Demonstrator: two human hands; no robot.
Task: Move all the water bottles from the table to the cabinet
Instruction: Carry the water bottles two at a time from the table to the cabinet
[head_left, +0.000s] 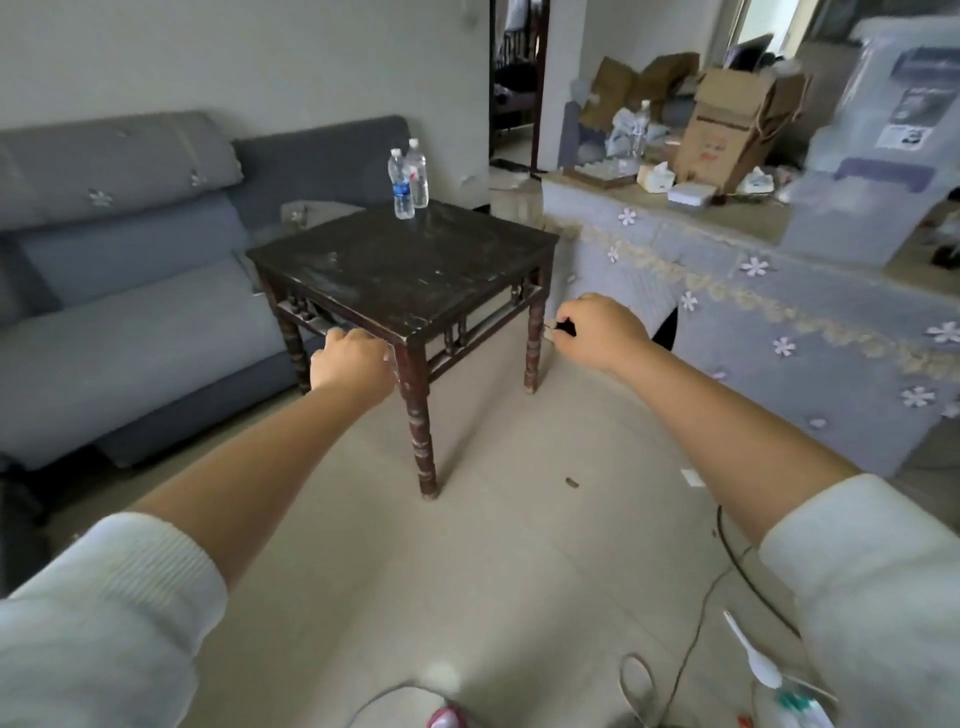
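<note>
**Two bottles at far corner of tabletop, both hands held out short of it**

Dark, scuffed square wooden tabletop (415, 260). Two clear plastic water bottles with white caps stand upright at its far corner, touching or nearly so: blue-labelled bottle (400, 185) in front, red-labelled bottle (417, 174) just behind. Left hand (352, 364) at the near corner, fingers curled, grip clenched on nothing visible. Right hand (597, 332) beside the right leg, fingers curled; whether its grip holds something small, cannot tell. Grey sofa (130, 291) to the left.
</note>
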